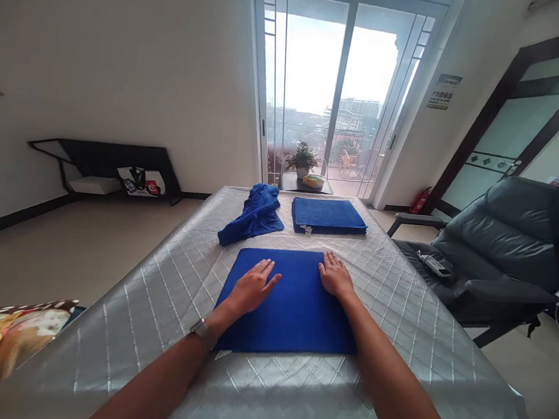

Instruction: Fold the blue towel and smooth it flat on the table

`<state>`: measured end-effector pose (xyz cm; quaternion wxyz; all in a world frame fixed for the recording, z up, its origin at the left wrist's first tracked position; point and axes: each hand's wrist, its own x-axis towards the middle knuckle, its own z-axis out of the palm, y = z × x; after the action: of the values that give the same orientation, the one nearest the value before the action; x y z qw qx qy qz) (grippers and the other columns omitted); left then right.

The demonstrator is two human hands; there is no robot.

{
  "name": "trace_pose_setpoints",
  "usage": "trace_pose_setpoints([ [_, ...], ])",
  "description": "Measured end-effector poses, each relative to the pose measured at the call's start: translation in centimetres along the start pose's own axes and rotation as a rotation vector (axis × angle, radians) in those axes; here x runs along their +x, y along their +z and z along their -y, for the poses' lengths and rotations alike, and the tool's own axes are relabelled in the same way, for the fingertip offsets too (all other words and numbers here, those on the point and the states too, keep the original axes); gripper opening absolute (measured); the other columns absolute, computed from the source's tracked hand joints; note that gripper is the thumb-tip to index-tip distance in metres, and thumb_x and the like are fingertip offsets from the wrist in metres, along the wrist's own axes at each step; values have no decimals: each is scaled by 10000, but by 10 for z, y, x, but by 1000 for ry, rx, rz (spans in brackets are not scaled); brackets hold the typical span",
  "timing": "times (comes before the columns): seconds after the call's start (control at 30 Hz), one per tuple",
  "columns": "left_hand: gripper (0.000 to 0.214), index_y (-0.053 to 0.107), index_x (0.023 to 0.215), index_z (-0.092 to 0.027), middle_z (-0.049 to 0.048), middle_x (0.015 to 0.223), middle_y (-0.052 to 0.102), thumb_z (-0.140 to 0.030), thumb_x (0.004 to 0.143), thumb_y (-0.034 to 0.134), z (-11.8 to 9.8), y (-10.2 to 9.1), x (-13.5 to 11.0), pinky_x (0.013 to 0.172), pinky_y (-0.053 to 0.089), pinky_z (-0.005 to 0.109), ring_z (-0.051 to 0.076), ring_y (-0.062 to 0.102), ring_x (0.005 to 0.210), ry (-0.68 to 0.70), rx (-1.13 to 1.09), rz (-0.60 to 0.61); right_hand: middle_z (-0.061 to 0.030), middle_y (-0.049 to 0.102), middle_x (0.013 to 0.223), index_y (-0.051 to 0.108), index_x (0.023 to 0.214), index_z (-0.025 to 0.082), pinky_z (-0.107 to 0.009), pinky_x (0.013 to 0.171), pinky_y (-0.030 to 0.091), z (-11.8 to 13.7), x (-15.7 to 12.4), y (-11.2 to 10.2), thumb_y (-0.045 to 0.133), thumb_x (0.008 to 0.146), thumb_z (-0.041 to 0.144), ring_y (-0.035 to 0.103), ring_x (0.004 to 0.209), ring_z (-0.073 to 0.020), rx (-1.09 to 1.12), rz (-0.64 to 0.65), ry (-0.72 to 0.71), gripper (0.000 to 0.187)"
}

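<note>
A blue towel lies spread flat in front of me on a table with a silvery quilted cover. On its left part rests my left hand, fingers stretched out and thumb apart. My right hand lies flat near the towel's far right corner, also holding nothing. Beyond the towel, to the left, is a crumpled blue towel. To the right of that sits a neat stack of folded blue towels, with a white tag hanging at its near edge.
A grey reclining chair stands along the right, a power strip on its seat. Behind the table's far end, a small stand bears a potted plant. Patterned bedding shows at lower left, a black rack by the wall.
</note>
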<state>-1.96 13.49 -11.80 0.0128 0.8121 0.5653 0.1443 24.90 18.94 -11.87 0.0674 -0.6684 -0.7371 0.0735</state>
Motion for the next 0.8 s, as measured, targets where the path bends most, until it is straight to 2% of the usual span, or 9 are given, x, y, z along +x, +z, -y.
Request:
trace_pose_setpoints([
  [0.07,733,455,1493,-116,127,1567,442,-608,1033,164,-28,7,14,1222,278,360,211,345,1481,134,-27,15,-71,193,1672,233,1596,87,-354,1248,89,1,-1,-2,187,1035,401,128,1545,-177,20,2,3,645],
  [0.13,696,455,1491,-122,139,1558,451,-590,1039,206,-57,17,38,1221,280,369,218,351,1478,254,-41,12,-78,194,1671,233,1594,76,-363,1250,97,0,-2,-2,189,1033,393,131,1545,-185,26,-1,-4,646],
  [0.27,629,475,1462,-97,188,1534,469,-508,1060,217,-108,38,97,1211,298,422,255,381,1462,357,-49,17,-77,160,1678,215,1601,87,-366,1250,111,-4,-4,-2,271,1014,329,119,1548,-202,-10,13,-47,638],
  [0.33,600,479,1457,-105,195,1527,475,-454,1070,181,-124,49,115,1202,309,448,256,385,1460,319,-55,17,-83,157,1677,195,1606,88,-350,1248,108,-7,-5,-1,331,991,290,119,1548,-201,-30,22,-63,662],
  [0.4,623,453,1478,-108,186,1528,478,-442,1071,121,-130,57,121,1201,312,444,241,387,1458,214,-80,12,-82,165,1676,184,1609,93,-333,1244,113,-8,-5,-1,346,984,273,130,1545,-196,-37,25,-65,671],
  [0.53,747,393,1518,-77,168,1571,422,-537,1043,46,-115,61,111,1233,246,424,244,338,1484,82,-94,24,-52,162,1680,197,1612,137,-349,1240,129,-5,-3,-2,247,1019,302,127,1545,-186,-17,22,-45,618],
  [0.63,834,371,1532,-59,168,1602,362,-624,1010,50,-90,55,102,1249,192,415,257,269,1512,-21,-56,51,-63,186,1675,217,1603,107,-361,1243,114,-2,-1,-2,171,1034,344,128,1544,-175,11,17,-7,618],
  [0.8,918,341,1539,-20,183,1622,306,-680,980,35,-44,40,87,1254,157,413,267,222,1527,-174,3,86,-57,199,1671,229,1596,85,-364,1246,104,-2,0,-1,187,1034,381,139,1543,-184,47,9,-4,637],
])
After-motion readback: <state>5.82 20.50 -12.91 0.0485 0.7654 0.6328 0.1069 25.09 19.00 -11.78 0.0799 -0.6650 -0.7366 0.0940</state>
